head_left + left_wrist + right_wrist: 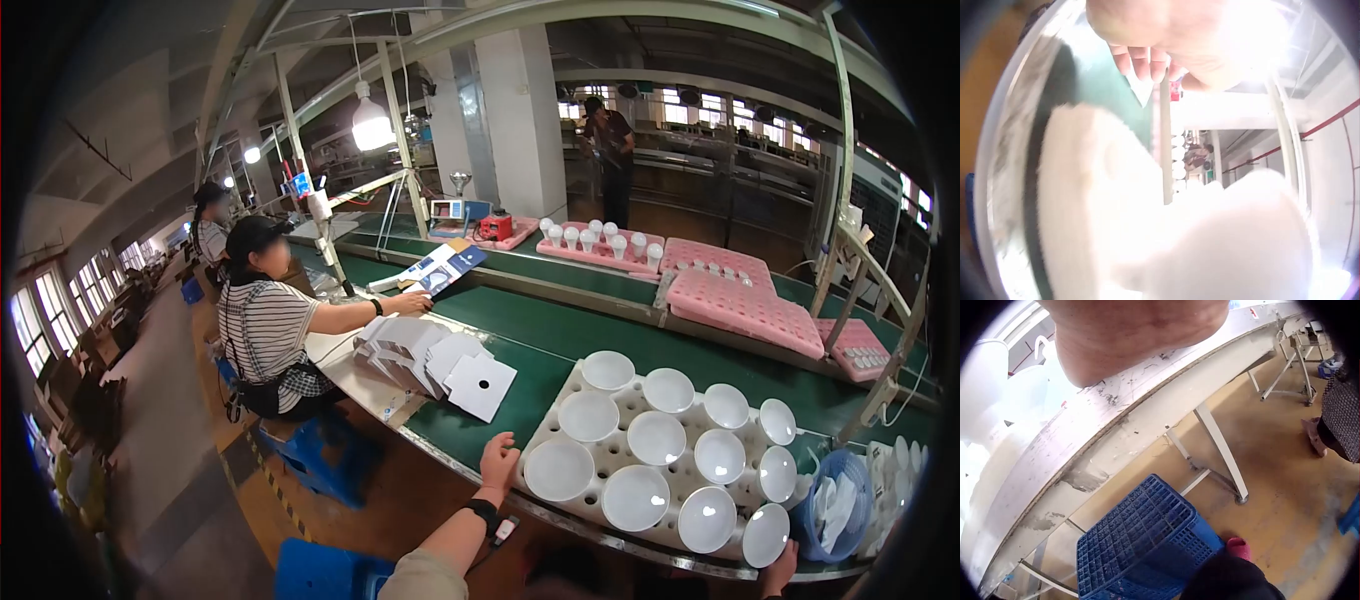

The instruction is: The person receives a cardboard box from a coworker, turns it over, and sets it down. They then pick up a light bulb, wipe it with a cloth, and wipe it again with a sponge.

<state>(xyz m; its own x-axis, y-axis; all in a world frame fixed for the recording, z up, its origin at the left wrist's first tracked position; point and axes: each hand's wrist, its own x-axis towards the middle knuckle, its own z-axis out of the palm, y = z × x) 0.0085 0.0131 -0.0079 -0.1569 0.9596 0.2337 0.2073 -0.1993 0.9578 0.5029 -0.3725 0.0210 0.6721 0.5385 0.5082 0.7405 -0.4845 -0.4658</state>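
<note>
A pale foam tray (612,512) holds several white LED bulbs (632,497), domes up, at the front edge of the green belt. My left hand (499,462) is right at the tray's left side; in the left wrist view its fingers (1140,65) are loosely bent with nothing between them. Down at the tray's front right corner is my right hand (779,570), close to the last bulb (766,536). The right wrist view shows only the heel of that hand (1141,337) over the table edge; its fingers are hidden.
A blue basket (838,505) with white wrapping stands right of the tray. White folded cartons (470,380) lie to the left, near a seated person (270,330). Pink foam trays (745,310) are across the belt. Under the table sits a blue crate (1141,540).
</note>
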